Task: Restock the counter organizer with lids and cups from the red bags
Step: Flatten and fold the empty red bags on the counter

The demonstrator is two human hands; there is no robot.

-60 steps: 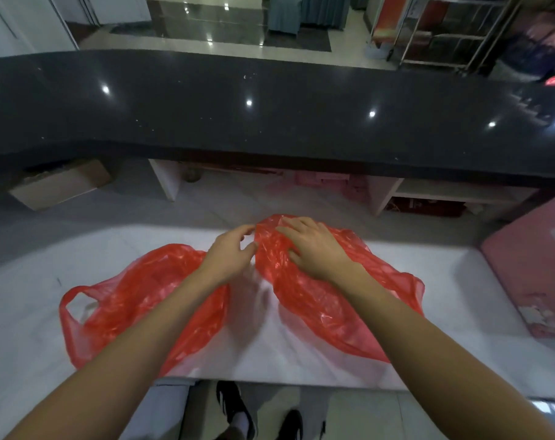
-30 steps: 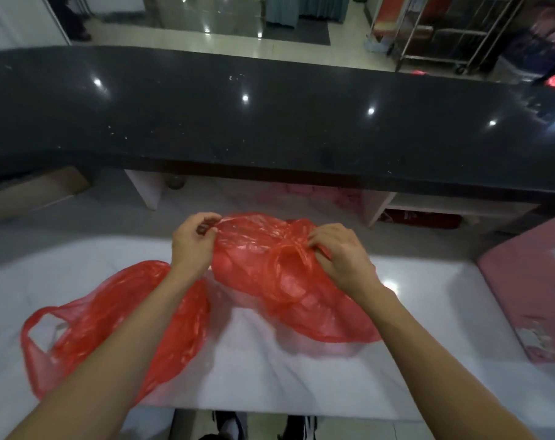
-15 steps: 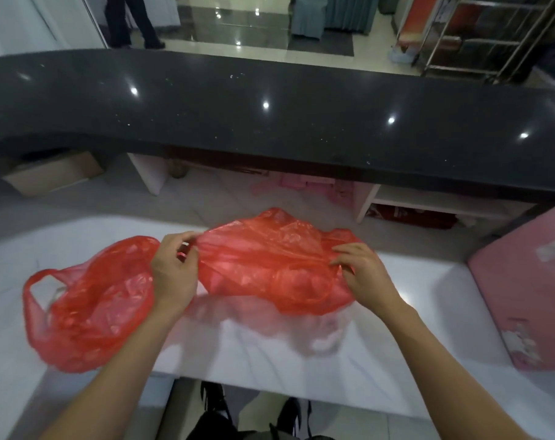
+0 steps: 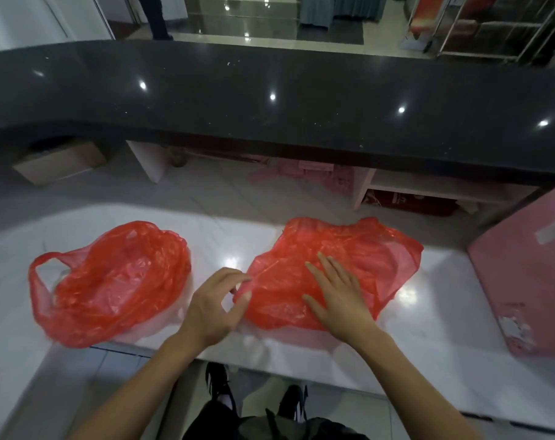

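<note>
Right hand point(image 4: 339, 296) flat, fingers straight, pressing right red bag point(image 4: 349, 258) against white counter point(image 4: 428, 312) to pin it. Left hand point(image 4: 215, 306) grip clamped on bag's left edge, likely smoothing. Left red bag point(image 4: 111, 281) slumped open, well apart, untouched.

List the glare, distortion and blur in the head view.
Head view: ceiling lights glint as spots on the black counter and on the white table between the red bags; wide-angle distortion bows the counter's edge; the left hand is slightly motion-blurred, the right hand sharper.
</note>
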